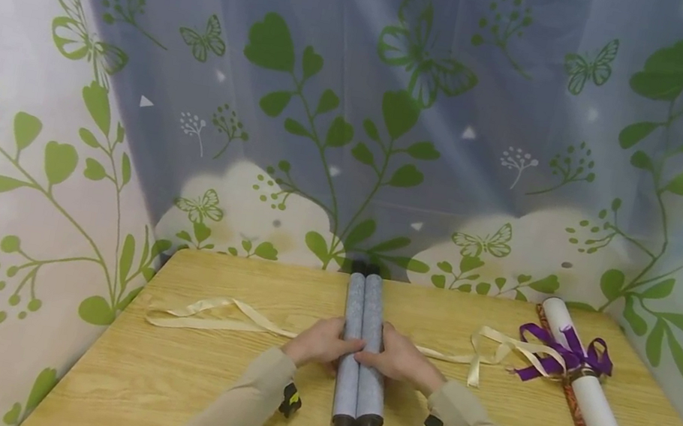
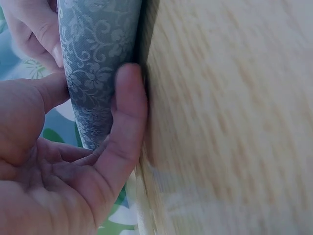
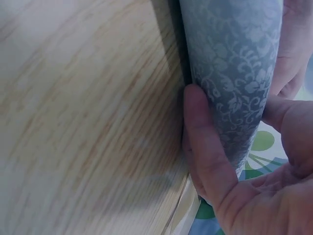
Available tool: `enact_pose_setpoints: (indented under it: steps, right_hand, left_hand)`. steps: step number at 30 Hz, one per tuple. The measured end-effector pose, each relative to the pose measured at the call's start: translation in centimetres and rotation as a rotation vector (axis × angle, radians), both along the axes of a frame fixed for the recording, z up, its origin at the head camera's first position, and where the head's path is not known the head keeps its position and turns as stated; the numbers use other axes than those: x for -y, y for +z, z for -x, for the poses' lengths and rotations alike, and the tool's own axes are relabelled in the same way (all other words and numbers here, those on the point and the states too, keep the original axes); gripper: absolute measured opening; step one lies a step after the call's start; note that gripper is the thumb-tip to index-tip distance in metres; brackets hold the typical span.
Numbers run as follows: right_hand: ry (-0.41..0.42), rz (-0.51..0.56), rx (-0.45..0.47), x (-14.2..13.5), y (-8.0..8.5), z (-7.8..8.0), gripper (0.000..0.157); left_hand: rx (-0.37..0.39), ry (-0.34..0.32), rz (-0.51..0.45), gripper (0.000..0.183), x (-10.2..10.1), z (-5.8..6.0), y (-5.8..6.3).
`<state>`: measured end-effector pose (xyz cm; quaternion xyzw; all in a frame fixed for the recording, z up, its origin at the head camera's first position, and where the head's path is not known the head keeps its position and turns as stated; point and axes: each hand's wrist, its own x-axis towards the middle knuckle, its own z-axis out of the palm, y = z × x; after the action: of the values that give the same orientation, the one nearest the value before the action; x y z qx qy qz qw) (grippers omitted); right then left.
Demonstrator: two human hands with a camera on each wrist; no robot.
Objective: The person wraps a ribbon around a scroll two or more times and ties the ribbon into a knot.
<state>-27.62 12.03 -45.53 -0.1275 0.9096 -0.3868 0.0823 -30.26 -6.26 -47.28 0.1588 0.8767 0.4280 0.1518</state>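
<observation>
A hanging scroll, grey-blue with a pale floral pattern and dark end knobs, lies in the middle of the table as two rolls side by side. My left hand (image 1: pixel 324 342) grips the left roll (image 1: pixel 344 381), thumb on top and fingers at its outer side. The right roll (image 1: pixel 370 389) is held the same way by my right hand (image 1: pixel 403 359). Both thumbs meet near the seam. In the left wrist view, the fingers (image 2: pixel 128 115) curl against the patterned roll (image 2: pixel 100 54) close to the tabletop. The right wrist view shows the matching fingers (image 3: pixel 208 147) low along the other roll (image 3: pixel 232 54).
A cream ribbon (image 1: pixel 209 302) stretches across the wooden table (image 1: pixel 161 379) on both sides of the scroll. At the right lies a white roll (image 1: pixel 602 423) with red-brown patterned edging, tied with a purple ribbon (image 1: pixel 570 352). Behind the table hangs a leaf-printed curtain (image 1: pixel 319 186).
</observation>
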Motion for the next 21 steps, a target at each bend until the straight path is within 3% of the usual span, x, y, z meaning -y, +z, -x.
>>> enact_pose_setpoints:
  steps: [6, 9, 13, 17, 21]
  right_hand:
    - [0.026, -0.045, 0.007, -0.7, 0.2, 0.2, 0.064]
    - [0.042, -0.088, -0.029, -1.2, 0.2, 0.7, 0.05]
    - [0.033, -0.196, -0.144, -2.3, -0.1, 1.6, 0.037]
    - [0.036, -0.282, -0.218, -3.0, -0.7, 2.2, 0.029]
    - [0.048, -0.278, -0.253, -3.2, -1.0, 2.9, 0.006]
  left_hand:
    - [-0.003, -0.033, -0.002, 0.036, 0.8, 0.4, -0.2]
    - [-0.121, -0.068, 0.109, 0.033, 2.2, 0.6, 0.2]
    - [-0.299, -0.064, 0.283, 0.027, 4.0, 0.8, 0.5]
    - [-0.36, -0.06, 0.379, 0.015, 4.8, 0.8, 0.6]
    - [-0.41, -0.074, 0.452, 0.009, 4.7, 0.9, 0.6]
